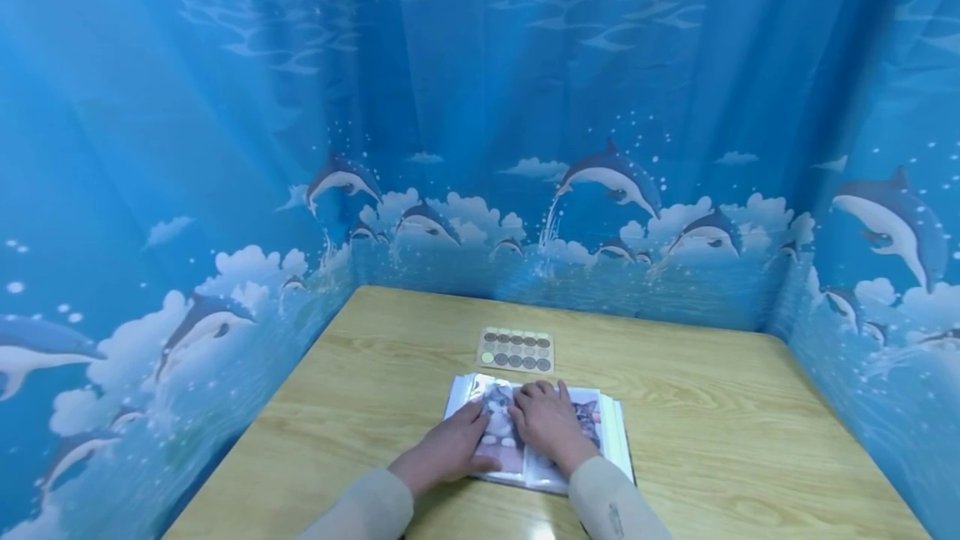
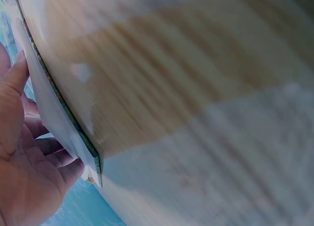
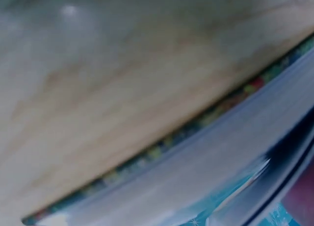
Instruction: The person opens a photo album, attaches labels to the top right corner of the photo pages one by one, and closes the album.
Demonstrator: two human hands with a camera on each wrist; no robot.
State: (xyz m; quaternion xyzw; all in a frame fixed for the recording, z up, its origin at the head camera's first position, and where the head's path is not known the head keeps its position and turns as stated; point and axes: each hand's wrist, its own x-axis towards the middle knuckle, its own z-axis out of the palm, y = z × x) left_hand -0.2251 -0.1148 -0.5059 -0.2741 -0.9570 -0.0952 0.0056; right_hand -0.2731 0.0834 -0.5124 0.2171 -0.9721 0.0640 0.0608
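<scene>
A photo album (image 1: 617, 432) lies open on the table, its clear sleeves holding a cat photo (image 1: 497, 425) on the left page and another cat photo (image 1: 588, 417) on the right. My left hand (image 1: 448, 444) rests along the left page, thumb near the lower edge and fingers stretched over the picture. Close to the middle fold, my right hand (image 1: 551, 422) lies on the pages with its fingers slightly bent. The left wrist view has the left hand (image 2: 29, 157) against the album's edge (image 2: 66, 120). Low in the right wrist view, the patterned cover edge (image 3: 171, 140) runs under the page stack.
Behind the album lies a small card (image 1: 516, 349) with rows of round dark and pale discs. The wood-grain table (image 1: 720, 432) is enclosed by a blue curtain (image 1: 480, 107) printed with dolphins and clouds.
</scene>
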